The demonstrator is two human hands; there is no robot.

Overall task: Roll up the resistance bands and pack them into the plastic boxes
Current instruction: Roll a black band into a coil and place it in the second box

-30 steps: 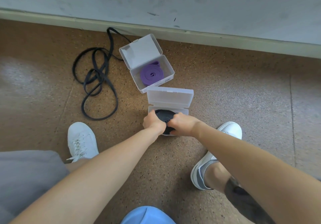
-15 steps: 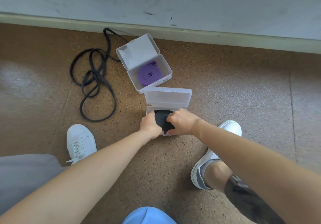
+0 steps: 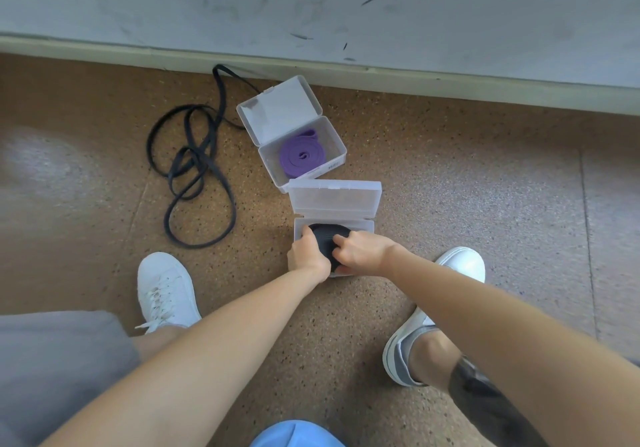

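Note:
A rolled black band (image 3: 325,235) sits in the near clear plastic box (image 3: 367,226), whose lid (image 3: 334,198) stands open behind it. My left hand (image 3: 306,256) grips the roll's left side and my right hand (image 3: 360,252) presses on its right side, both covering the front half of the box. Just beyond, a second open clear box (image 3: 337,150) holds a rolled purple band (image 3: 301,157), its lid (image 3: 278,112) folded back. A loose black band (image 3: 194,172) lies tangled on the floor to the left.
The speckled brown floor (image 3: 467,186) ends at a pale skirting strip and scuffed grey wall (image 3: 346,13) behind the boxes. My white shoes stand at the left (image 3: 164,292) and right (image 3: 457,266) of my arms.
Both hands have pushed the black roll lower into the near box, and my right hand has shifted over its top. The view has drifted slightly.

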